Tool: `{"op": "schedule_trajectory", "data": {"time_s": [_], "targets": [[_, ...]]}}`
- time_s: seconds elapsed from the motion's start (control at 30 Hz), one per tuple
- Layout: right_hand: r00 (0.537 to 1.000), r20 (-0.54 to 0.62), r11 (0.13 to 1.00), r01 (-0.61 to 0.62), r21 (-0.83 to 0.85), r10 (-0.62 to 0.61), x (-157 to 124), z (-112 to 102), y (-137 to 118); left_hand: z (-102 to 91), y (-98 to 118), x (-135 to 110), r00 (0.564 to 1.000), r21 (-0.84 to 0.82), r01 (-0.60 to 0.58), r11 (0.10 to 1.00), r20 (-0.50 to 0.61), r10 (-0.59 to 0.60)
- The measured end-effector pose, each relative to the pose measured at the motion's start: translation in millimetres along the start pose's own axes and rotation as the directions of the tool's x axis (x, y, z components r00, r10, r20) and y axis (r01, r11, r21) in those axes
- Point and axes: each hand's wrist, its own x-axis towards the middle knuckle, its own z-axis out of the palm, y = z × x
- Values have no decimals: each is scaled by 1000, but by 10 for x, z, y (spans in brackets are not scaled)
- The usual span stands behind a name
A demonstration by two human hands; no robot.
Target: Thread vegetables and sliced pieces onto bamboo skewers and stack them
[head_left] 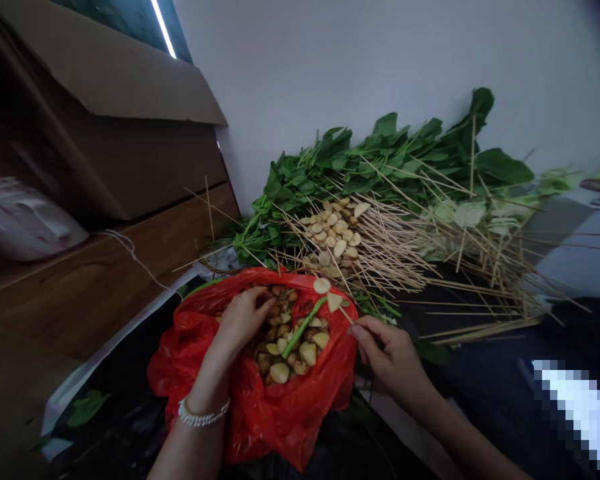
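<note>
My left hand (245, 317), with a beaded bracelet on its wrist, reaches into a red plastic bag (290, 413). Its thumb and fingers look apart over small cut potato pieces (280, 372); the fingertips are partly hidden. At the bag's right rim, my right hand (387, 350) pinches a thin wooden skewer (347, 315). Two pale potato slices (323, 286) are threaded near the skewer's far end. A green stem (305, 328) lies across the pieces inside the bag.
Behind the bag, skewered potato slices (337, 227) lie in a pile beside leafy greens (395, 150) along the wall. Loose wooden skewers (480, 287) stick out to the right near pale cabbage leaves (470, 213). A cardboard box (130, 153) and white jug (35, 223) stand left.
</note>
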Motion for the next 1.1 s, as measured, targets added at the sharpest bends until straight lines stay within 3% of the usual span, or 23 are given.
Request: {"op": "schedule_trajectory", "data": {"time_s": [0.17,0.33,0.73,0.93,1.0,1.1], "targets": [[1000,8,1000,-6,22,6,0,-8,-16,92,23,-18,975,170,-161,972,181,130],[1000,24,1000,-21,22,20,-9,0,-8,164,39,-41,967,439,-221,871,217,136],[998,36,999,-45,30,44,-7,47,23,135,72,-71,950,532,-249,809,296,98],[997,37,997,-67,48,66,2,54,29,127,54,-50,959,384,-255,888,215,182],[996,41,996,-77,49,75,0,49,26,121,92,-40,965,240,-230,943,183,188],[996,48,995,-83,57,81,-8,39,21,127,168,-43,983,-101,-143,985,101,153]]}}
